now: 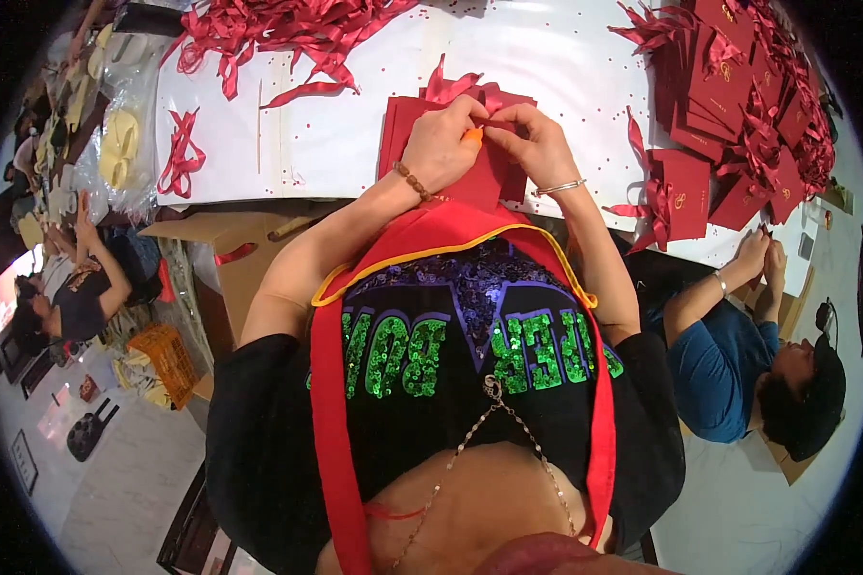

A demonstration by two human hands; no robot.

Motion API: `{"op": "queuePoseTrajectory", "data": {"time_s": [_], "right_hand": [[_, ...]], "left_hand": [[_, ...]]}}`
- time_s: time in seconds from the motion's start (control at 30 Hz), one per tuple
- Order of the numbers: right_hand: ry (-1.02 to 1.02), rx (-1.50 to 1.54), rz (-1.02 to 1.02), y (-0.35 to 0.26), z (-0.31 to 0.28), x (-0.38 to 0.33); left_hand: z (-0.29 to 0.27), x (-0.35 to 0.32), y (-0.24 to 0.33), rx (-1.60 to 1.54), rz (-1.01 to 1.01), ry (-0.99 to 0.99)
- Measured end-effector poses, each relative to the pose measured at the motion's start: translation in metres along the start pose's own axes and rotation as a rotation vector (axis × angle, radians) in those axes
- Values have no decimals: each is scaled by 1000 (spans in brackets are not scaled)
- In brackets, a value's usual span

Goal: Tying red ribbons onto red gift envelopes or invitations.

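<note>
Both my hands meet over a stack of dark red folded cards (405,125) at the near edge of a white table (566,57). My left hand (443,142), with a bead bracelet on the wrist, pinches a small orange piece (472,135) against the top card. My right hand (535,142), wearing a thin bangle, pinches a red ribbon (462,88) that loops up from the same card. The two sets of fingertips touch.
Loose red ribbons (288,34) lie heaped at the table's far left. Finished red cards with bows (738,86) pile at the right. A person in a blue shirt (719,369) works at the right edge. A cardboard box (230,254) and plastic bags (120,144) stand left.
</note>
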State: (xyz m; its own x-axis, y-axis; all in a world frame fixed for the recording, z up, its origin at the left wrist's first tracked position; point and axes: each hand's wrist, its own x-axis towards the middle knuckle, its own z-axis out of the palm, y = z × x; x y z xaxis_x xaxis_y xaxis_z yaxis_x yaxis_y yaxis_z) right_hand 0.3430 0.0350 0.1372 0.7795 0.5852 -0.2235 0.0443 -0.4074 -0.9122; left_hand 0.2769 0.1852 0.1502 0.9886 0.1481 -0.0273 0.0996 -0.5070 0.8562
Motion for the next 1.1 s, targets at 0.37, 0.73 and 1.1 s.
{"op": "queuePoseTrajectory", "data": {"time_s": [0.37,0.73,1.1], "right_hand": [[-48,-256,-172,-15,-7,-6],[-29,-171,-189,-10,-1,-8],[-56,-274,-314,-26,4,-11]], "left_hand": [[8,-4,0,-57,10,85],[-34,11,11,566,508,19],[-60,68,1,42,-49,-893]]}}
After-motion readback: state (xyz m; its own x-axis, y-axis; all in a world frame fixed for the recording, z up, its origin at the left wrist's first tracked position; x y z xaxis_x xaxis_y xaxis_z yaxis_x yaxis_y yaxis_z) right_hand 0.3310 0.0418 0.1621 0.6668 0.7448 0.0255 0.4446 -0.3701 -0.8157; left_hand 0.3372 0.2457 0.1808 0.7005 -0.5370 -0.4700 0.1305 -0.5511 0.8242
